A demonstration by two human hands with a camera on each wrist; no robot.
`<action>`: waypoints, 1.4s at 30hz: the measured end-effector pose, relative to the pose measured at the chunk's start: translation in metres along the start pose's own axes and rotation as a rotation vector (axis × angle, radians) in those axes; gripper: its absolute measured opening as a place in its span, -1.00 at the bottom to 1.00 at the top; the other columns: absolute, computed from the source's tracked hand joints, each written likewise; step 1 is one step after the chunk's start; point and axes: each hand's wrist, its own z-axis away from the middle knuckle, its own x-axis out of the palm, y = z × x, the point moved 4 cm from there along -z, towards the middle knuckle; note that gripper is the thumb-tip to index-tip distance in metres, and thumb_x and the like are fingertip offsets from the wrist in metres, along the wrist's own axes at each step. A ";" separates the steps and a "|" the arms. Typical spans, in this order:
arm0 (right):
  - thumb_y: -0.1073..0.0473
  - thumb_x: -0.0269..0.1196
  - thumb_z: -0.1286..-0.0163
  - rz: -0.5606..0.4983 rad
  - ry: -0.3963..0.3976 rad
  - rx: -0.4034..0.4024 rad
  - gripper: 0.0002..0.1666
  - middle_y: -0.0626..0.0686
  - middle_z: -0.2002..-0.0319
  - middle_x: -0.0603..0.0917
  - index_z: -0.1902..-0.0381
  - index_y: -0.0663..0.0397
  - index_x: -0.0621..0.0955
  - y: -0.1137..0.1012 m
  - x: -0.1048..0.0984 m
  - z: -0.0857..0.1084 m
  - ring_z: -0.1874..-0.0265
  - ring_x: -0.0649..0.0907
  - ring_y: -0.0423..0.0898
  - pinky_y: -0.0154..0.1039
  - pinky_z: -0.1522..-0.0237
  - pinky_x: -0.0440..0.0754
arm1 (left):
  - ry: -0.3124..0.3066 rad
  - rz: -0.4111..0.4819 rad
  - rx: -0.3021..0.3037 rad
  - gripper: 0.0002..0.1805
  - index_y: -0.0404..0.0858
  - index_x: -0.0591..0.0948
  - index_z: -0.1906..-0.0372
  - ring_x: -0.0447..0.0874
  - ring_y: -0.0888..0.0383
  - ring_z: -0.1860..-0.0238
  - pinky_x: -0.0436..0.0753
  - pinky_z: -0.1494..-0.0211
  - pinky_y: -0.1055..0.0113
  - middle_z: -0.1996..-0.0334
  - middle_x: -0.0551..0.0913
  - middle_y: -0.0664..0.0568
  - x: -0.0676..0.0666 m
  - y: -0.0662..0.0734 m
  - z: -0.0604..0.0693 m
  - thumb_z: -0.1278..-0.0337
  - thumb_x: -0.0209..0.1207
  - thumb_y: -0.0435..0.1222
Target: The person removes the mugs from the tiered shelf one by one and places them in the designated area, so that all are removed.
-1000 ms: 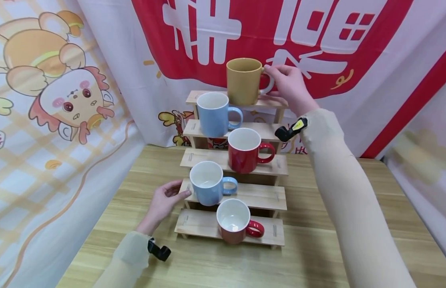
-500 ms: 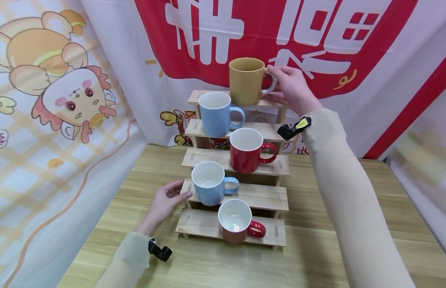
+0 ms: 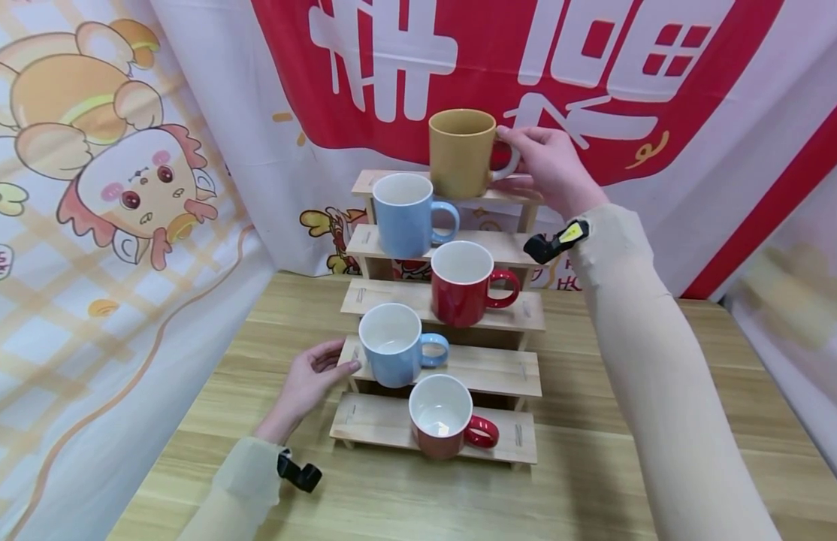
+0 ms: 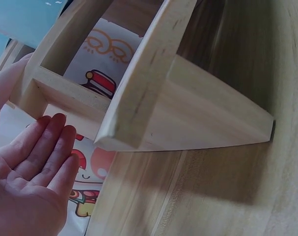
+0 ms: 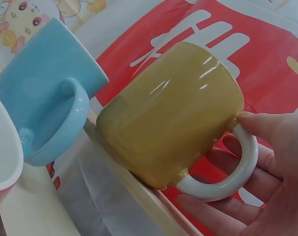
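A yellow mug (image 3: pixel 461 155) with a white handle stands on the top step of a wooden rack (image 3: pixel 489 368). My right hand (image 3: pixel 550 165) loosely holds its handle, thumb at the handle's upper end and fingers behind it. In the right wrist view the fingers of that hand (image 5: pixel 271 172) show through the handle of the yellow mug (image 5: pixel 173 115). My left hand (image 3: pixel 312 383) is at the rack's left side, near the lower blue mug (image 3: pixel 390 346). The left wrist view shows that hand (image 4: pixel 33 182) with its thumb on the rack (image 4: pixel 139 98) and fingers extended beside it.
Further mugs stand one per step: an upper blue one (image 3: pixel 403 216), a red one (image 3: pixel 461 289) and a lower red one (image 3: pixel 440 421). The rack stands on a wooden table (image 3: pixel 594 451). Printed cloth (image 3: pixel 256 113) hangs behind and at the sides.
The head view has shifted slightly. My right thumb has moved a little down and left at the handle's upper end; the mugs and left hand show no clear movement.
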 end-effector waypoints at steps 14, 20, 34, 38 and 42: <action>-0.22 0.47 -0.12 -0.045 0.020 -0.062 -0.33 0.16 -0.17 0.62 -0.12 -0.02 0.72 0.005 -0.005 0.011 -0.06 0.69 0.06 -0.14 0.07 0.75 | -0.005 -0.003 -0.004 -0.21 -0.38 0.45 -0.36 0.50 -0.14 -0.29 0.49 -0.36 0.23 -0.28 0.53 -0.26 0.000 -0.001 0.000 -0.09 0.50 -0.15; -0.20 0.45 -0.14 -0.059 0.068 -0.083 -0.35 0.12 -0.17 0.61 -0.16 -0.06 0.71 0.008 -0.011 0.016 -0.06 0.70 0.04 -0.13 0.09 0.75 | -0.003 0.003 0.008 -0.22 -0.40 0.45 -0.36 0.50 -0.15 -0.29 0.49 -0.35 0.25 -0.28 0.52 -0.29 0.000 -0.002 -0.001 -0.09 0.50 -0.18; -0.27 0.45 -0.07 -0.005 0.185 -0.119 -0.24 0.09 -0.14 0.63 -0.18 -0.04 0.71 0.018 -0.055 0.042 -0.01 0.64 -0.01 -0.30 0.12 0.73 | -0.020 0.010 0.004 -0.25 -0.41 0.45 -0.35 0.50 -0.14 -0.30 0.47 -0.38 0.20 -0.29 0.51 -0.29 0.000 0.001 0.000 -0.12 0.49 -0.23; -0.23 0.48 -0.06 -0.046 0.194 -0.131 -0.24 0.09 -0.17 0.63 -0.20 -0.03 0.69 0.018 -0.070 0.052 -0.06 0.68 0.00 -0.29 0.16 0.73 | -0.020 0.008 0.006 -0.26 -0.43 0.45 -0.35 0.50 -0.15 -0.29 0.48 -0.36 0.25 -0.28 0.52 -0.31 0.000 0.000 -0.001 -0.12 0.49 -0.24; -0.18 0.53 -0.02 -0.115 0.218 -0.144 -0.24 0.11 -0.16 0.63 -0.18 -0.02 0.70 0.020 -0.088 0.065 -0.02 0.71 -0.01 -0.27 0.18 0.73 | -0.020 0.003 0.008 -0.26 -0.44 0.45 -0.34 0.50 -0.14 -0.29 0.49 -0.34 0.30 -0.28 0.52 -0.31 -0.001 0.001 -0.003 -0.13 0.48 -0.23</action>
